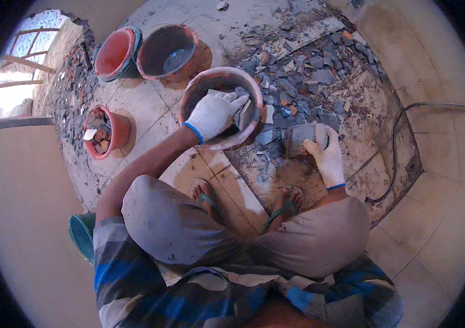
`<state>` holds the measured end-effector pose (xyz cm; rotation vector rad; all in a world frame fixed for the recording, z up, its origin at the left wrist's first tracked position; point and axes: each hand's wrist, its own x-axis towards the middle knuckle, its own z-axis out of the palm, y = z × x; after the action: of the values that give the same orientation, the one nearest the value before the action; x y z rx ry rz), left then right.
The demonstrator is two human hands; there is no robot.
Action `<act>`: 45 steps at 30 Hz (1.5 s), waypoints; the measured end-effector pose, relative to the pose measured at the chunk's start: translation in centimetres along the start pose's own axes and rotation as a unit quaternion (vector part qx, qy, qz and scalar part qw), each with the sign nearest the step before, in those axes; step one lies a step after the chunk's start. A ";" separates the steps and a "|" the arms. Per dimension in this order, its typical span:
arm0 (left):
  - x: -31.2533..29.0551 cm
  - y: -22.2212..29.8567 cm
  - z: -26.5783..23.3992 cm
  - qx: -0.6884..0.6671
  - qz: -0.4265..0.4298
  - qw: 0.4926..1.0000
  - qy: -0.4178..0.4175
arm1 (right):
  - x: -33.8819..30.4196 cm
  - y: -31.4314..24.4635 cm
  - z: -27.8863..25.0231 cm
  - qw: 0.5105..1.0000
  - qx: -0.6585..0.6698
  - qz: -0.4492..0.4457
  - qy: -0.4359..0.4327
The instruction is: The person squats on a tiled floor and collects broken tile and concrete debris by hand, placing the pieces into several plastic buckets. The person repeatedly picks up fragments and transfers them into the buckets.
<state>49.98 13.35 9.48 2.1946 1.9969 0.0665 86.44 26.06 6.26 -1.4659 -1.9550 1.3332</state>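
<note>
My left hand (215, 113), in a white knit glove with a blue cuff, reaches into a round reddish bucket (188, 98). Its fingers stretch over a broken tile piece (243, 116) that leans inside; the thumb is hidden. More fragments lie beneath the hand. On the right, my right hand (328, 156), gloved the same way, is closed round a thick grey chunk of broken tile (302, 136). That chunk is low over the broken floor, to the right of the bucket.
Broken tile rubble (320, 82) spreads ahead and right. Behind the near bucket stand a dark-lined bucket (167, 49) and stacked red and green buckets (116, 53). A small red bucket (117, 134) holds rubble at left. A hose (395, 147) curves along the right; a green bucket (82, 236) lies near my left elbow.
</note>
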 end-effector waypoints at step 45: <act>-16.1 -3.0 -4.5 -0.378 -0.362 0.793 0.311 | 4.3 -17.6 12.8 0.869 -0.329 -0.367 -0.055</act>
<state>44.78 -1.88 14.80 0.8684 2.3511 1.3500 65.66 23.55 13.64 -0.6708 -2.7920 0.4247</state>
